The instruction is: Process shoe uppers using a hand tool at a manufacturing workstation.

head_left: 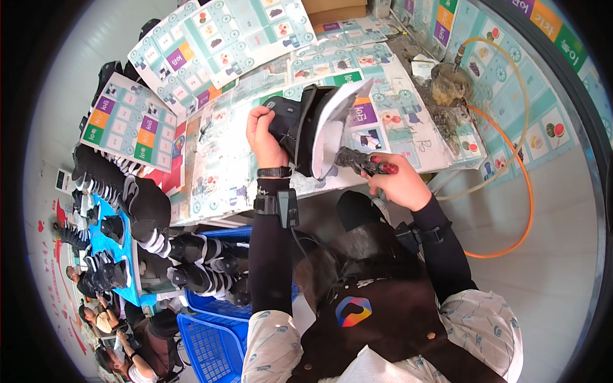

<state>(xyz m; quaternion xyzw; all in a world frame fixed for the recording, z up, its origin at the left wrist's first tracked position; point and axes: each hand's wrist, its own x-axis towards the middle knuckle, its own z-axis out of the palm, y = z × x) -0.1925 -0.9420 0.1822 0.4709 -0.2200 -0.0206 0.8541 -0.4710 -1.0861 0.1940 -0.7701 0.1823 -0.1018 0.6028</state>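
Note:
My left hand (265, 137) grips a black shoe (287, 124) above the near part of the table. The shoe is tilted on its side, with its pale underside (327, 140) facing right. My right hand (403, 182) is closed around a dark, crusted spray gun (357, 161) with red parts. The gun's tip is close to the underside; whether they touch I cannot tell. Part of the shoe's upper is hidden behind its underside and my left fingers.
Printed sheets cover the table (236, 147). A crusted pot (447, 84) stands at the far right, near a yellowish hose (525, 83) and an orange hose (530, 198). Black shoes (150, 204) are stacked at left, above blue crates (214, 348). Several people sit farther left.

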